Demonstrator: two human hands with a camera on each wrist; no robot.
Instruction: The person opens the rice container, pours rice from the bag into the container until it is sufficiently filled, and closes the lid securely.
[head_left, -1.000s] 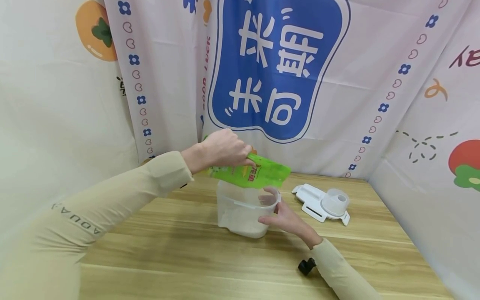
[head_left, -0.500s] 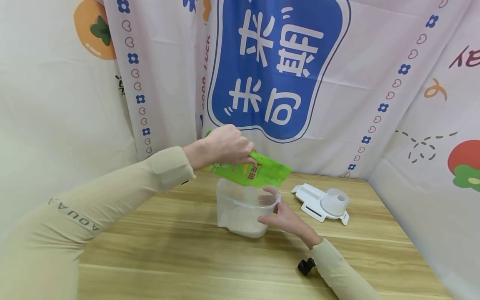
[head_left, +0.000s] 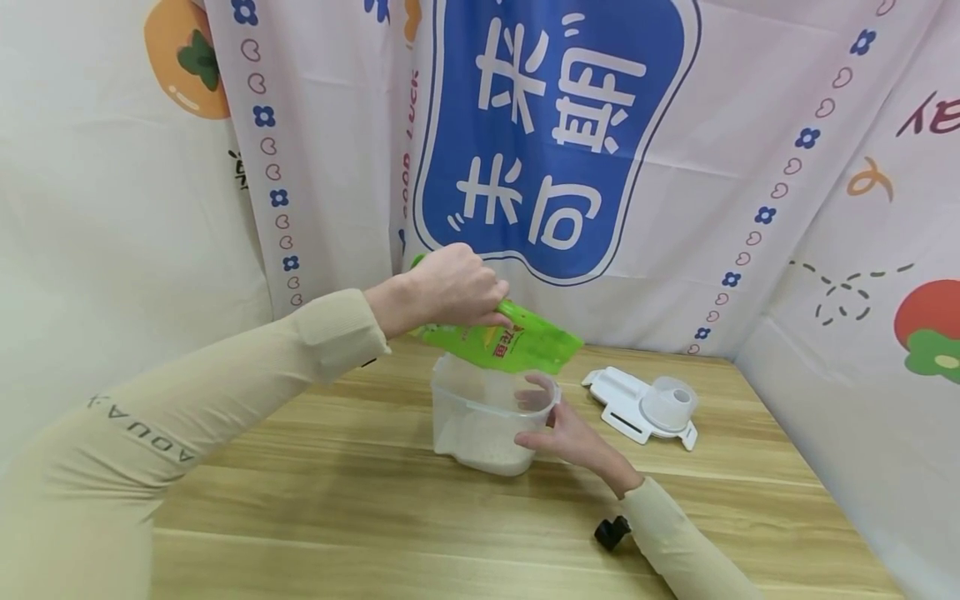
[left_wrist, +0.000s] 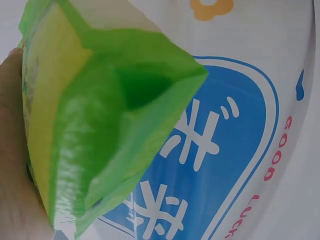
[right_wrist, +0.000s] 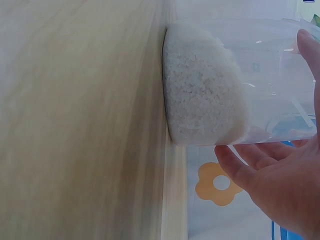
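Observation:
My left hand (head_left: 457, 287) grips a green rice bag (head_left: 536, 340), tilted with its right end low over the clear plastic storage container (head_left: 480, 421). In the left wrist view the bag's (left_wrist: 95, 115) green and yellow end fills much of the frame. My right hand (head_left: 566, 433) holds the container by its right side near the rim, thumb on the near side and fingers behind the wall. In the right wrist view white rice grains (right_wrist: 202, 90) lie heaped in the bottom of the container, which stands on the table. The bag's mouth is hidden from the head view.
A white lid (head_left: 622, 404) with a clear cup (head_left: 670, 402) on it lies on the wooden table (head_left: 360, 517), right of the container. A small black device (head_left: 612, 532) is at my right sleeve. Printed cloth (head_left: 337, 150) hangs behind the table.
My left hand and the bag have risen slightly, the bag staying tilted over the container. My right hand and the container have hardly moved.

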